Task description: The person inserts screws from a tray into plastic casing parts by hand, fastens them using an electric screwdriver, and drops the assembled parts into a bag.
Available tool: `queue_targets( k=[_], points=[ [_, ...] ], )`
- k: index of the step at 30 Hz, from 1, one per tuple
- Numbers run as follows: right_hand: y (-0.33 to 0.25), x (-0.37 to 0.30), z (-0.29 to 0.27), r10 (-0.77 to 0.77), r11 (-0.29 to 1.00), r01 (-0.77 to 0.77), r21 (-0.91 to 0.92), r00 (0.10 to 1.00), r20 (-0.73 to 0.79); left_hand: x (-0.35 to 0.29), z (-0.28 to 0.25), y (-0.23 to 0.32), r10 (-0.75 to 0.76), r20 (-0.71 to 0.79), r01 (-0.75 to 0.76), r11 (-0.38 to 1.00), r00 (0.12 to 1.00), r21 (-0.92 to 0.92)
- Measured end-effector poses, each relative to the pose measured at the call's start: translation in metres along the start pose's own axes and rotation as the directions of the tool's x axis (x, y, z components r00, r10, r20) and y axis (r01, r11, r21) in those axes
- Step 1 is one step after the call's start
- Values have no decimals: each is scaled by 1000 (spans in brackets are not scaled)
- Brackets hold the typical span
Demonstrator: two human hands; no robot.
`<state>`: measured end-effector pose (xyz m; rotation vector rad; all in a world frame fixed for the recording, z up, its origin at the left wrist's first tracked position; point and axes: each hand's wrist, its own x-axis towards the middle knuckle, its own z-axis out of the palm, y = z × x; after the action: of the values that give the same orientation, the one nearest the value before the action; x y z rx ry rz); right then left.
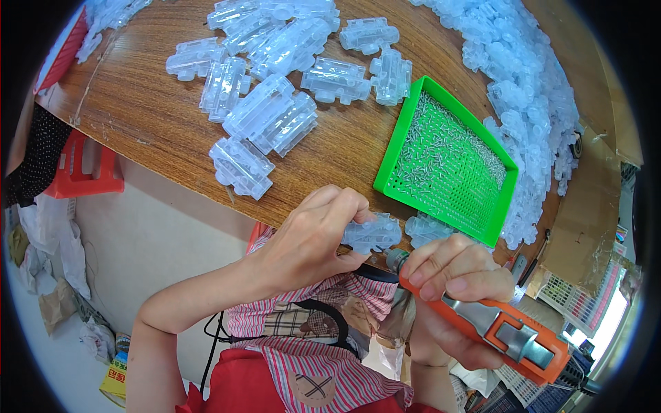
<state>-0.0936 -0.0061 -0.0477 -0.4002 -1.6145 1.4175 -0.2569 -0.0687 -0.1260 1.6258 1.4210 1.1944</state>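
Clear plastic housing [377, 235], pinched in my left grip [313, 234], could twist if held loosely, making the orange power driver [474, 318], wrapped in my right grip [458, 275] alongside, slip.

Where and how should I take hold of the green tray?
Likely best: pinch the left wall of the green tray mid-length, coming from the left. That thin wall stands up from its base, while heaped clear plastic pieces crowd the right side. Loose screws inside favor keeping it level.
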Motion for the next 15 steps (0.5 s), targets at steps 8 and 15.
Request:
queue_targets(
  k=[8,15],
  points=[
    [3,-6,7,-34,999,35,-39,999,19,2,0,2,52,-43,-52,999,998,1],
    [7,-5,6,-51,998,54,-33,996,78,1,0,0,64,-52,-64,998,997,-9]
  ],
)
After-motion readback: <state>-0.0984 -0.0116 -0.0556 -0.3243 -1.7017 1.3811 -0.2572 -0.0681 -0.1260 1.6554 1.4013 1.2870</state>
